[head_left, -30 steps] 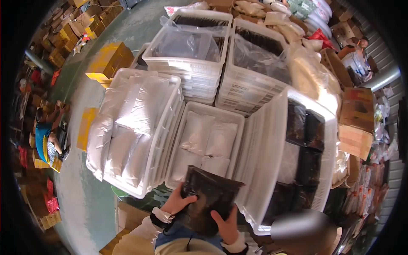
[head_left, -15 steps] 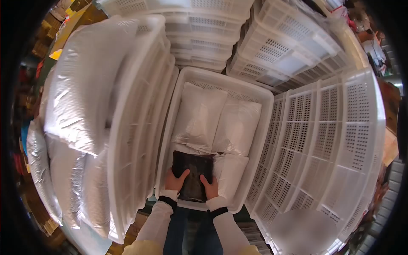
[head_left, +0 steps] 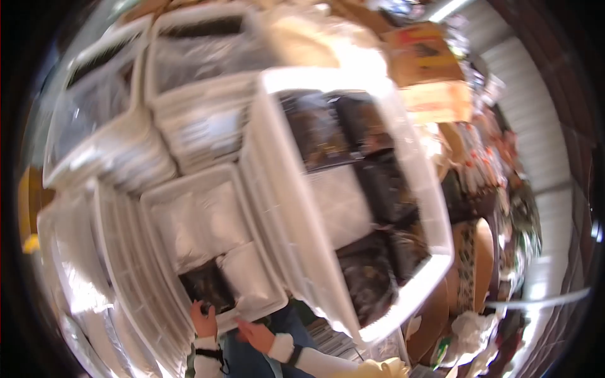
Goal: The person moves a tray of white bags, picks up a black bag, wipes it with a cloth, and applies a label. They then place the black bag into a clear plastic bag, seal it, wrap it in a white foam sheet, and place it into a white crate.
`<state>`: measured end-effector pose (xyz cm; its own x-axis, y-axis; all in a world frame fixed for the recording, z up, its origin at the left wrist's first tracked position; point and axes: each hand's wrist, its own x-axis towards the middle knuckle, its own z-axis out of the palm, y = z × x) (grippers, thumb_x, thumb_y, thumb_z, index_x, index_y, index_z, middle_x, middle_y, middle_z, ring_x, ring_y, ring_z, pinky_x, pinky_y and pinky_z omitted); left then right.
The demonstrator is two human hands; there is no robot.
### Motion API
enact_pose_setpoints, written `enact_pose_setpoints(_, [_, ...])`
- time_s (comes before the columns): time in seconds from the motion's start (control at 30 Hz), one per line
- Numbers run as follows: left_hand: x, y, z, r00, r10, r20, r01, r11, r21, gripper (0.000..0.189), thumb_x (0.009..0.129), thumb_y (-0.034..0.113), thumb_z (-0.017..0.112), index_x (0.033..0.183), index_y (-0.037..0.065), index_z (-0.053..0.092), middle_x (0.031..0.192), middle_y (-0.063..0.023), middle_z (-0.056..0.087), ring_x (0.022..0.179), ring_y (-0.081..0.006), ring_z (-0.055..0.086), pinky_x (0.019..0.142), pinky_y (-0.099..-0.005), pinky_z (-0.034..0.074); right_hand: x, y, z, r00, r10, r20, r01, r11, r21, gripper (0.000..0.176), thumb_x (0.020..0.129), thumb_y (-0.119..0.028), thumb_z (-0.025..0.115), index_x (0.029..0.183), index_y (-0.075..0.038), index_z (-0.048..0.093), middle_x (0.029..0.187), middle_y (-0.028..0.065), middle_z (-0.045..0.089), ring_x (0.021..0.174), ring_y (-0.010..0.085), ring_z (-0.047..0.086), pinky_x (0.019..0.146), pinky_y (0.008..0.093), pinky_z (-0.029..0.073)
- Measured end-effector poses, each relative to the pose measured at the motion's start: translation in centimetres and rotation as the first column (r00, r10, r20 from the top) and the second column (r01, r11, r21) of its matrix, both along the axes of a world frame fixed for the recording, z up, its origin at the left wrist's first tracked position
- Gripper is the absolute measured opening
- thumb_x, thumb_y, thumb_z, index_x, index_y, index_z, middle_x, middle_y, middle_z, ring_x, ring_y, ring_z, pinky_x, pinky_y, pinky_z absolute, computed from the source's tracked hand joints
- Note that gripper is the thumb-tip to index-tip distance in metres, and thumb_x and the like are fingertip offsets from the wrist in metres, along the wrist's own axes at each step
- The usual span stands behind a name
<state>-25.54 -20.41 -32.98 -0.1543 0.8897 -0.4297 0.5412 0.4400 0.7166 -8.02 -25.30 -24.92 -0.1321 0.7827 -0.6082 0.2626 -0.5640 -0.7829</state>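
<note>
A black packet (head_left: 207, 285) lies in the near left part of a white plastic crate (head_left: 153, 200), beside several white packets (head_left: 222, 214). At the black packet's near edge is my left hand (head_left: 203, 320), with thumb and fingers slightly curved and apart; it seems to touch the packet, though motion blurs the contact. My right hand (head_left: 256, 336) is just outside the crate's near rim, fingers stretched out and holding nothing.
To the right stands a tall crate stack whose top crate (head_left: 287, 183) holds black packets (head_left: 315, 129) and a white one. More crate stacks (head_left: 205, 113) stand behind. Silvery packets (head_left: 85, 283) sit at the left. Cardboard boxes (head_left: 428, 57) are at the back right.
The view has swung to the right, showing the filled crate on the right stack. My right hand has left the black packet and moved out past the crate's rim; my left hand stays by the packet.
</note>
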Motion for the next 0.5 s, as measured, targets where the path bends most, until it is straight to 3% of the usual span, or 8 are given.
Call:
enact_pose_setpoints(0.07, [2.5,2.9,7.2,0.996,-0.086,0.011,0.086,0.995,0.058,0.045,0.076,0.012,0.064,0.116,0.0,0.05,0.13,-0.0238,0.043,0.125,-0.038,0.036,0.104,-0.0418,0.028,3.0,-0.9,7.6,0.975,0.192,-0.107,-0.186,0.98,0.067,0.039,0.089,-0.023,0.051,0.124,-0.005,0.049,0.105,0.0188,0.06,0.095,0.034,0.059,0.082,0.0355,0.047])
enact_pose_setpoints(0.17, [7.5,4.8,16.8,0.969,-0.215,0.124,0.19,0.964,0.186,0.044,0.078,0.011,0.063,0.118,0.0,0.049,0.133,-0.0217,0.042,0.127,-0.0367,0.034,0.105,-0.0416,0.026,8.0,-1.1,20.7,0.973,0.229,-0.011,-0.214,0.924,0.318,0.038,0.092,-0.02,0.049,0.127,-0.007,0.047,0.108,0.0152,0.06,0.098,0.0285,0.059,0.082,0.0324,0.048])
enact_pose_setpoints(0.23, [10.9,5.3,21.6,0.909,-0.317,0.269,0.255,0.936,0.242,0.052,0.079,0.015,0.063,0.125,0.0,0.043,0.138,-0.0216,0.035,0.129,-0.0385,0.03,0.105,-0.044,0.024,11.0,-3.1,23.0,0.971,-0.061,0.233,-0.074,0.846,0.528,0.043,0.09,-0.028,0.051,0.126,-0.007,0.048,0.112,0.0157,0.058,0.104,0.0307,0.055,0.087,0.0374,0.045])
enact_pose_setpoints(0.27, [12.8,4.8,23.6,0.888,-0.397,0.232,0.322,0.897,0.304,0.055,0.079,0.016,0.063,0.127,0.0,0.041,0.139,-0.0219,0.033,0.13,-0.0393,0.028,0.106,-0.0442,0.024,12.8,-4.1,23.7,0.919,-0.219,0.327,-0.038,0.778,0.627,0.045,0.089,-0.032,0.051,0.126,-0.007,0.048,0.113,0.0159,0.057,0.107,0.0318,0.054,0.09,0.0399,0.043])
enact_pose_setpoints(0.33, [16.8,4.3,27.0,0.828,-0.542,0.139,0.441,0.785,0.435,0.061,0.08,0.018,0.063,0.131,0.0,0.036,0.142,-0.0225,0.027,0.131,-0.0408,0.025,0.106,-0.0447,0.023,17.0,-4.3,24.8,0.67,-0.283,0.686,-0.287,0.753,0.592,0.051,0.085,-0.04,0.056,0.124,-0.007,0.05,0.119,0.0127,0.055,0.118,0.0309,0.046,0.099,0.0457,0.034])
enact_pose_setpoints(0.37, [18.6,4.0,28.4,0.762,-0.646,0.031,0.534,0.656,0.533,0.068,0.08,0.027,0.062,0.135,-0.001,0.031,0.143,-0.0237,0.023,0.132,-0.0415,0.022,0.106,-0.0483,0.021,18.2,-5.0,24.5,0.616,-0.276,0.737,-0.271,0.805,0.528,0.05,0.08,-0.042,0.061,0.116,-0.007,0.057,0.117,0.0108,0.056,0.119,0.03,0.044,0.103,0.0484,0.029])
enact_pose_setpoints(0.47, [22.7,2.7,31.4,0.448,-0.74,-0.501,0.868,0.226,0.443,0.065,0.079,0.037,0.061,0.131,0.006,0.039,0.141,-0.0166,0.031,0.131,-0.0415,0.024,0.104,-0.0605,0.015,20.5,-6.6,21.2,0.687,-0.205,0.698,-0.358,0.74,0.57,0.043,0.079,-0.04,0.063,0.107,-0.007,0.061,0.114,0.0087,0.058,0.115,0.0296,0.047,0.1,0.0469,0.031])
enact_pose_setpoints(0.5, [23.6,2.6,30.6,0.43,-0.731,-0.529,0.859,0.153,0.488,0.051,0.077,0.035,0.062,0.12,0.008,0.052,0.135,-0.0113,0.041,0.13,-0.0375,0.029,0.103,-0.0621,0.014,20.3,-6.8,19.9,0.684,-0.272,0.677,-0.354,0.688,0.634,0.036,0.077,-0.039,0.064,0.097,-0.01,0.064,0.106,0.006,0.061,0.11,0.0264,0.051,0.097,0.0455,0.034])
